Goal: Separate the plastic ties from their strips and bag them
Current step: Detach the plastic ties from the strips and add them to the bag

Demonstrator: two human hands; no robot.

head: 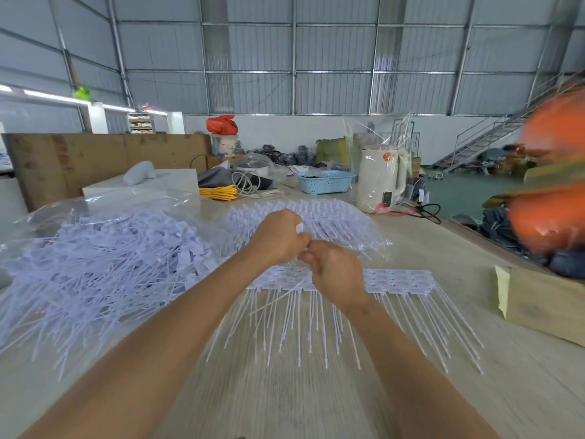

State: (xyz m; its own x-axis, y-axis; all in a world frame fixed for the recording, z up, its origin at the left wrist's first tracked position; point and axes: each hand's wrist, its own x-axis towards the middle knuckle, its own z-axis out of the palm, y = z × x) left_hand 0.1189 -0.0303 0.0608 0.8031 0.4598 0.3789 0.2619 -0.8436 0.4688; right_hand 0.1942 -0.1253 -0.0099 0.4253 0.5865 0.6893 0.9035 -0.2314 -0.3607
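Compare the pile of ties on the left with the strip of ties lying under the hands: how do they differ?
The pile of ties is loose and tangled, pointing every way; the strip of ties stays joined in a flat row, tails parallel toward the person. The pile lies partly on a clear plastic bag; the strip lies bare on the table. Both are white plastic.

Tie pile crowds left; cardboard box right; near table bare.

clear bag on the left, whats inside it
The clear bag holds a big heap of loose white ties, spilling from its mouth. Whatever lies beneath the heap is covered.
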